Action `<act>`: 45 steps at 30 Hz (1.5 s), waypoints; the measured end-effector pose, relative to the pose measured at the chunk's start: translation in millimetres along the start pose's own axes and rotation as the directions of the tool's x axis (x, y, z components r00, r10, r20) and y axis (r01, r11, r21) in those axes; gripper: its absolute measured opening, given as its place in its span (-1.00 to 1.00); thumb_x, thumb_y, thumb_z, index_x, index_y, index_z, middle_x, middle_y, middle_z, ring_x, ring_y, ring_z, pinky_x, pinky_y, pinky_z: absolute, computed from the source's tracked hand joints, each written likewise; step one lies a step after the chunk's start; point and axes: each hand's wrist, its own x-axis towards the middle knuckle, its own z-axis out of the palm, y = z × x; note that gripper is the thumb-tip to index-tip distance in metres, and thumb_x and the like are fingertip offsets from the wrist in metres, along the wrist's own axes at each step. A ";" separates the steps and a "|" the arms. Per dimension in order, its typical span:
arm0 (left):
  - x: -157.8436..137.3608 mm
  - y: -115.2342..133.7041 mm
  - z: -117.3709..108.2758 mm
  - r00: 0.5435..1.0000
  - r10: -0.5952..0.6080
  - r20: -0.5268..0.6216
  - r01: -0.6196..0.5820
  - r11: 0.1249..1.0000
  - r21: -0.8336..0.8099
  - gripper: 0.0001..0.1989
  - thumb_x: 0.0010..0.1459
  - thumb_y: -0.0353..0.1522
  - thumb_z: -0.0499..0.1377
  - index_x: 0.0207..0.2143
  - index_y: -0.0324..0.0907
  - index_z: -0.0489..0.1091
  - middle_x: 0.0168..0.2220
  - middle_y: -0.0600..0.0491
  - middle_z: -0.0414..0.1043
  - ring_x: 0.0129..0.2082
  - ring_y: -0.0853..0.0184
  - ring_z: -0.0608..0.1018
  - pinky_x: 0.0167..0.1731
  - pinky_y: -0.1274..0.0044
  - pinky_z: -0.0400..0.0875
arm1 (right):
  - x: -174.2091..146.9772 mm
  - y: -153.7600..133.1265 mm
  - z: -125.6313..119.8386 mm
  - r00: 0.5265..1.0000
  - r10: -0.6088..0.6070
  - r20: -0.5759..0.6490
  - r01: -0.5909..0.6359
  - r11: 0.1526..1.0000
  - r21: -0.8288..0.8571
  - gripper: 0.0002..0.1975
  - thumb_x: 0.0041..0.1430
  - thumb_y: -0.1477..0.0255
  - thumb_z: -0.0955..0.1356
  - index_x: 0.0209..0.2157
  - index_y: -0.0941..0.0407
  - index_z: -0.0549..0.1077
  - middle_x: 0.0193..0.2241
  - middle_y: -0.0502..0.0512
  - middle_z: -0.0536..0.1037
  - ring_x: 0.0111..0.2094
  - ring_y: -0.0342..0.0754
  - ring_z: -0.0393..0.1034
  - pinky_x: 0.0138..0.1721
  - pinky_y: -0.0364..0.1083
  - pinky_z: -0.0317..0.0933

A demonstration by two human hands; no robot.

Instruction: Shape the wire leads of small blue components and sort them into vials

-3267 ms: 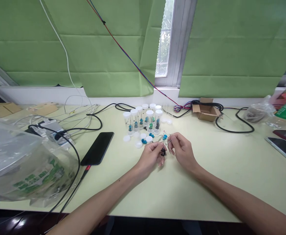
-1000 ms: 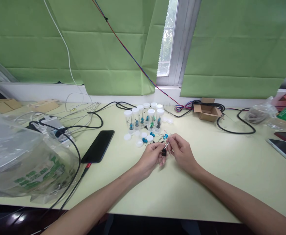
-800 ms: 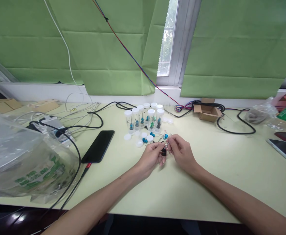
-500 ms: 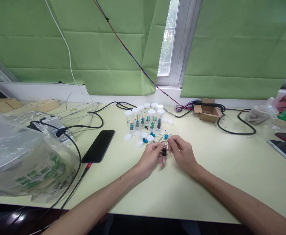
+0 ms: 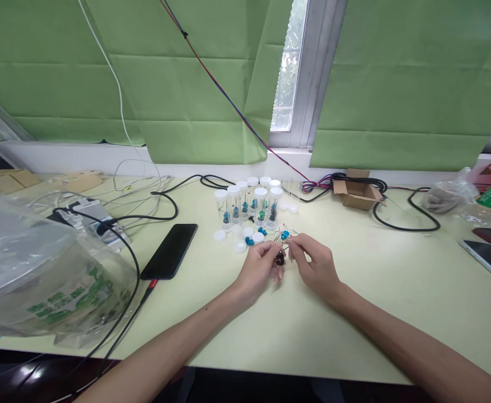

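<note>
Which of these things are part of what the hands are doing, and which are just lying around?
Likely part of the work:
small black piece, held in the left hand
blue pieces on the table
capped clear tubes
loose white caps

Apparently just lying about:
black phone
large plastic bag
open cardboard box

A clear plastic bag (image 5: 39,263) is slumping on the left of the surface (image 5: 379,291), and a black phone (image 5: 170,252) is lying just right of it. An open cardboard box (image 5: 358,200) is standing near the back, two phones (image 5: 489,252) are resting at the far right, and green blinds (image 5: 408,84) are hanging behind.
</note>
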 end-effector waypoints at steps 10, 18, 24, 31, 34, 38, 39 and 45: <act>-0.4 4.0 1.3 0.994 0.076 -0.073 -0.066 0.989 0.129 -0.65 0.15 -0.12 0.18 -0.49 -0.20 0.29 -0.61 0.18 0.26 -0.74 0.47 0.37 -0.77 0.61 0.20 | -0.7 -3.7 1.4 0.996 0.088 0.009 -0.088 0.994 0.064 -0.79 0.32 0.51 0.25 -0.43 0.10 0.36 -0.54 -0.01 0.36 -0.49 -0.12 0.24 -0.39 -0.11 0.17; 0.3 4.1 -0.5 0.987 0.112 -0.117 -0.085 0.972 0.220 -0.62 0.16 -0.06 0.16 -0.48 -0.18 0.28 -0.66 0.17 0.29 -0.80 0.47 0.32 -0.80 0.61 0.15 | -2.6 -7.0 3.5 0.971 0.240 0.027 -0.240 0.950 0.199 -0.80 0.33 0.41 0.27 -0.39 0.12 0.43 -0.52 0.01 0.41 -0.49 -0.14 0.29 -0.42 -0.12 0.23; 1.3 4.0 -1.2 0.981 0.140 -0.137 -0.107 0.969 0.225 -0.62 0.16 -0.06 0.17 -0.48 -0.18 0.29 -0.69 0.18 0.26 -0.79 0.43 0.36 -0.80 0.62 0.17 | -0.3 -6.1 6.8 0.901 0.432 0.035 -0.406 0.813 0.417 -0.76 0.30 0.28 0.31 -0.36 0.13 0.47 -0.53 0.00 0.45 -0.57 -0.17 0.29 -0.52 -0.14 0.25; 3.0 2.0 -1.9 0.985 0.126 -0.116 -0.098 0.970 0.222 -0.61 0.16 -0.05 0.16 -0.47 -0.18 0.29 -0.71 0.19 0.25 -0.78 0.42 0.38 -0.79 0.61 0.23 | 2.6 0.5 11.8 0.786 0.612 0.087 -0.536 0.605 0.588 -0.70 0.15 0.19 0.42 -0.41 0.16 0.50 -0.56 0.01 0.47 -0.61 -0.18 0.29 -0.56 -0.14 0.24; 4.3 0.2 -3.1 0.987 0.124 -0.104 -0.100 0.972 0.211 -0.60 0.17 -0.04 0.16 -0.47 -0.18 0.29 -0.69 0.18 0.27 -0.76 0.42 0.39 -0.78 0.61 0.25 | 2.4 1.3 13.1 0.734 0.665 0.140 -0.571 0.493 0.657 -0.69 0.07 0.18 0.47 -0.43 0.17 0.51 -0.56 0.00 0.47 -0.61 -0.19 0.28 -0.55 -0.15 0.22; 4.8 -0.7 -4.0 0.990 0.119 -0.082 -0.101 0.975 0.196 -0.61 0.19 -0.06 0.15 -0.46 -0.20 0.30 -0.61 0.14 0.36 -0.73 0.43 0.41 -0.76 0.61 0.26 | 2.6 2.0 14.6 0.660 0.710 0.246 -0.591 0.288 0.754 -0.70 -0.03 0.24 0.53 -0.46 0.20 0.51 -0.57 -0.02 0.44 -0.58 -0.22 0.27 -0.54 -0.20 0.21; 4.6 -0.6 -3.9 0.990 0.118 -0.078 -0.102 0.976 0.192 -0.62 0.19 -0.07 0.14 -0.46 -0.20 0.30 -0.60 0.14 0.37 -0.73 0.44 0.41 -0.76 0.61 0.26 | 2.8 2.3 14.9 0.641 0.718 0.271 -0.591 0.237 0.771 -0.71 -0.06 0.26 0.54 -0.47 0.20 0.52 -0.57 -0.02 0.44 -0.56 -0.23 0.27 -0.54 -0.22 0.20; 3.2 2.2 -2.3 0.989 0.123 -0.077 -0.110 0.981 0.163 -0.63 0.20 -0.09 0.15 -0.46 -0.21 0.30 -0.57 0.14 0.35 -0.72 0.46 0.40 -0.75 0.61 0.26 | 5.0 5.6 14.4 0.562 0.730 0.389 -0.582 0.015 0.813 -0.76 -0.13 0.41 0.58 -0.50 0.23 0.52 -0.51 0.01 0.44 -0.52 -0.25 0.25 -0.57 -0.28 0.18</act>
